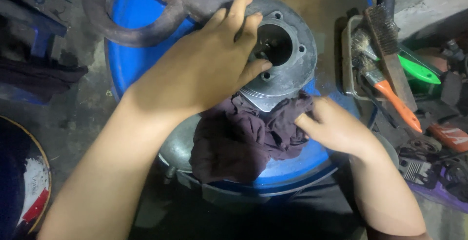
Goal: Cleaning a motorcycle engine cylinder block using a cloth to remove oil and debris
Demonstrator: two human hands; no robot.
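Cylinder (287,59) under spread left hand (204,69), right hand (331,125) gripping rag (239,142)

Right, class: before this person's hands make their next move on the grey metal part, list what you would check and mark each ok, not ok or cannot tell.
1. Left hand steadies the grey metal cylinder, fingers at its central bore: ok.
2. Right hand rests on the dark rag beside the cylinder: ok.
3. Rag lies under the cylinder's near edge as padding: ok.
4. Cylinder sits fully on the blue drum top: ok, though how stable it is, cannot tell.
5. Wire brush and orange-handled brush lie in the tray to the right, close by: ok.
6. Bore clean inside: cannot tell, too dark.
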